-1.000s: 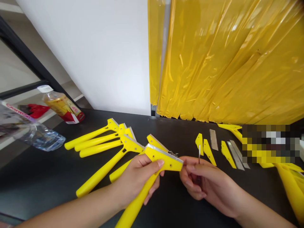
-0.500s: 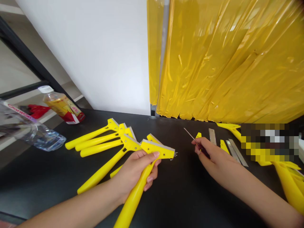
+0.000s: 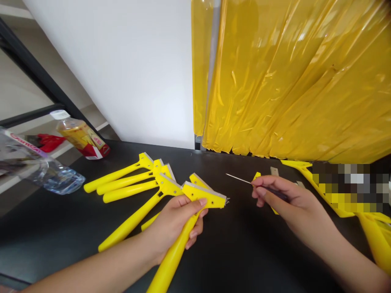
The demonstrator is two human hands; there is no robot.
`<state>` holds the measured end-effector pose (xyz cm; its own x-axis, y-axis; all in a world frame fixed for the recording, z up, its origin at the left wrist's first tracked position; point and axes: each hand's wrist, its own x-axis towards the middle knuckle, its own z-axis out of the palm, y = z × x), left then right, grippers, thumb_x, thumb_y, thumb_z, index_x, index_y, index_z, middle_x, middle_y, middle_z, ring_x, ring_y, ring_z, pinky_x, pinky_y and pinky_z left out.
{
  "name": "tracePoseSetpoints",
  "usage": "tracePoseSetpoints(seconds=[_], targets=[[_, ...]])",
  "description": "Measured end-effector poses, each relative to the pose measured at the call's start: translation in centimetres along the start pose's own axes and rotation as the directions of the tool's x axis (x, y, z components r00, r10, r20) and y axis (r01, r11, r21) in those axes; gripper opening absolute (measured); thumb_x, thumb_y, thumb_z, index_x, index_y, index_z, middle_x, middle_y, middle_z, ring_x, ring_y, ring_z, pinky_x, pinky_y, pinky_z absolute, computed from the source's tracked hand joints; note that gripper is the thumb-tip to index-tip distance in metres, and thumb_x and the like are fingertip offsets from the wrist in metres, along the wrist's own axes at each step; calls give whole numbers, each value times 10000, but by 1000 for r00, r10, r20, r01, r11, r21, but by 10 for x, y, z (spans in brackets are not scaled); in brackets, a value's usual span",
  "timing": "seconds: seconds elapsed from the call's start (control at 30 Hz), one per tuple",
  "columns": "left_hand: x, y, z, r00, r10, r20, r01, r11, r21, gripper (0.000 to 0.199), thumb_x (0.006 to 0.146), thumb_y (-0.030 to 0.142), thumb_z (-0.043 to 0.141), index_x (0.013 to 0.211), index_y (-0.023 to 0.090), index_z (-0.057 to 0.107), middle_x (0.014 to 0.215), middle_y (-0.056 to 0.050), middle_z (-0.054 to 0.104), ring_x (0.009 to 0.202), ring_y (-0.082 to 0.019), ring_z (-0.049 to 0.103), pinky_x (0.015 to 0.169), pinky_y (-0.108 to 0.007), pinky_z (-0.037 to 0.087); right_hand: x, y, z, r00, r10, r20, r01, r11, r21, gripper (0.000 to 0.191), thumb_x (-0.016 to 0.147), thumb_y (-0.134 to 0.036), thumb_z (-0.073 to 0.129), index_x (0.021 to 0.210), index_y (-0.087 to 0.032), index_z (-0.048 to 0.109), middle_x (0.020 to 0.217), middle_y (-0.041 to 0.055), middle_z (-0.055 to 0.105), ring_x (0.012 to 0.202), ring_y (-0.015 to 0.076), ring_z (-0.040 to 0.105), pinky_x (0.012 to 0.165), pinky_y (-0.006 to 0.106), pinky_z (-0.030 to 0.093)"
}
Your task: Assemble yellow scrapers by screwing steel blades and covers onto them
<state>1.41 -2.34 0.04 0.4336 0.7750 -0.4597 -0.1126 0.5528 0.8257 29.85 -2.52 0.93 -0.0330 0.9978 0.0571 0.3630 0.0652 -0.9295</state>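
Yellow scraper point(image 3: 204, 196) is held up over the black table point(image 3: 244, 252) by the left hand point(image 3: 174, 221). Its handle is wrapped by the fingers just under the wide head, and the long end is cut off by the bottom of the picture. Thin metal pick point(image 3: 241, 179) is pinched in the right hand point(image 3: 287, 199), and its dark grip is mostly covered by the fingers. The pick is pointed to the left, and its tip is kept apart from the scraper. Both arms are reached forward from the bottom of the picture. Tiny bits are seen at the end of the scraper's blade, but they are too small to make out.

Five more scrapers point(image 3: 128, 185) are laid on the table by the left hand. Two others point(image 3: 324, 191) are seen on the right; one is cut off by the edge, and part of the other is hidden by a blurred patch point(image 3: 348, 187). Small yellow pieces point(image 3: 257, 175) and metal blades point(image 3: 274, 171) are mostly hidden behind the right hand, so they cannot be counted. Two plastic bottles point(image 3: 82, 136) are seen at the left.
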Motion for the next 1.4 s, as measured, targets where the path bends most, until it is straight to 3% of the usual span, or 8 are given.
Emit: tracePoseSetpoints(seconds=[0.23, 0.33, 0.5, 0.6, 0.73, 0.9, 1.4], targets=[[1, -1, 0, 999, 2, -36, -1, 999, 42, 377, 954, 511, 642, 771, 194, 552, 479, 35, 501, 366, -78, 400, 372, -173, 343, -11, -2, 9, 990, -133, 42, 140, 929, -343, 216, 990, -458, 610, 966, -285, 735, 848, 2, 733, 772, 171, 684, 741, 281, 562], [1, 0, 1, 999, 4, -42, -1, 998, 60, 371, 956, 507, 639, 776, 196, 550, 486, 34, 506, 373, -82, 415, 379, -174, 354, -9, 0, 10, 994, -107, -3, 101, 947, -306, 199, 954, -467, 662, 966, -272, 700, 885, 10, 728, 782, 177, 689, 681, 265, 565], [1, 0, 2, 999, 6, -51, -2, 997, 82, 384, 955, 525, 634, 773, 200, 542, 486, 37, 504, 374, -82, 416, 379, -175, 359, -8, 3, 9, 992, -105, -68, 95, 986, -136, 245, 934, -483, 697, 1059, -273, 714, 946, 28, 749, 835, 194, 717, 728, 285, 591], [0, 1, 2, 998, 1, -63, 4, 996, 87, 386, 953, 530, 636, 777, 203, 533, 493, 37, 506, 385, -83, 420, 385, -174, 361, -10, 6, 10, 981, -167, -95, 140, 960, -241, 210, 967, -458, 662, 1085, -295, 718, 1002, 24, 758, 903, 202, 722, 797, 308, 580], [0, 0, 3, 998, 0, -62, 6, 996, 87, 390, 955, 534, 632, 777, 204, 526, 488, 40, 498, 388, -80, 409, 387, -173, 354, -11, 8, 14, 976, -215, -43, 186, 917, -352, 169, 992, -421, 632, 1091, -307, 708, 1062, 17, 766, 952, 205, 731, 837, 321, 574], [0, 0, 2, 999, 4, -52, 0, 997, 81, 391, 953, 536, 636, 777, 205, 524, 483, 41, 497, 384, -81, 405, 386, -177, 355, -10, 9, 19, 967, -255, 25, 247, 901, -356, 150, 1012, -387, 604, 1101, -308, 694, 1062, 12, 767, 971, 198, 732, 848, 319, 579], [1, -1, 1, 998, -1, -68, 7, 996, 90, 385, 951, 532, 639, 780, 204, 531, 485, 40, 500, 388, -85, 405, 382, -178, 354, -11, 2, 16, 947, -320, 34, 304, 855, -420, 122, 999, -348, 607, 1069, -301, 695, 1019, 9, 770, 917, 207, 743, 799, 319, 586]])
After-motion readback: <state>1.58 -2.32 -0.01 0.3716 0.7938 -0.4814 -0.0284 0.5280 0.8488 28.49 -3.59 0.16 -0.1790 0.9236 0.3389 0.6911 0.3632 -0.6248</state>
